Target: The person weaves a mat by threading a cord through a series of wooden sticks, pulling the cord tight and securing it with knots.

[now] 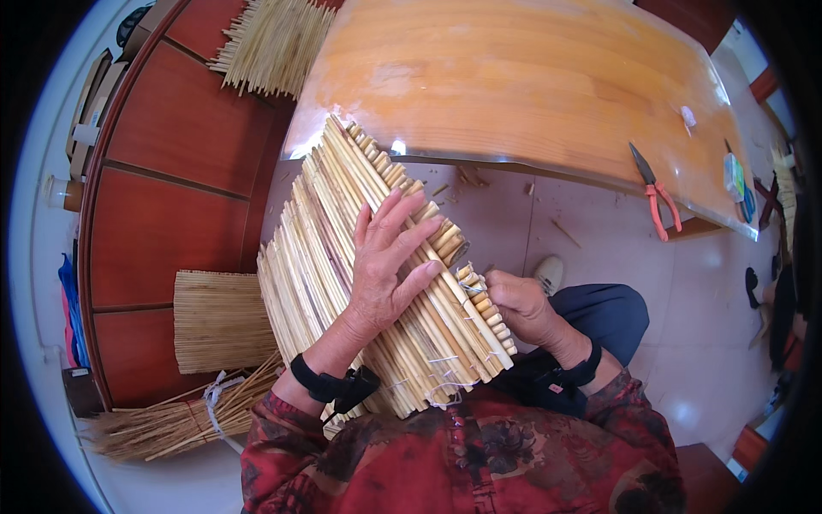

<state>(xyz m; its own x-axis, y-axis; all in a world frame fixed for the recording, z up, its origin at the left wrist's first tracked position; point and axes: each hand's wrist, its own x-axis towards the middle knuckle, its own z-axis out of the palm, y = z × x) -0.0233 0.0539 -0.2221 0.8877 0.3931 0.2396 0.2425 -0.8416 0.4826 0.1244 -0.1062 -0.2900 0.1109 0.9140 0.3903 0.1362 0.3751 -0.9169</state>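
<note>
A folded mat of straw-coloured stalks (321, 231), stitched side by side with pale thread, lies tilted across my lap. My left hand (377, 270) rests on its upper face, fingers spread and palm down, and grips nothing. At the right edge, where the cut stalk ends (486, 308) stick out in layers, my right hand (521, 307) is closed with curled fingers. What those fingers hold is hidden behind the hand and the stalk ends. A loop of pale thread (447, 394) hangs at the mat's near edge.
Ahead stands a wooden table (497, 77) bearing red-handled pliers (655, 193) and a small green-and-white packet (734, 178). Red cabinets (171, 154) line the left, with another stalk mat (216, 321) and a tied stalk bundle (184, 424) beside them. More stalks (278, 47) lie far left.
</note>
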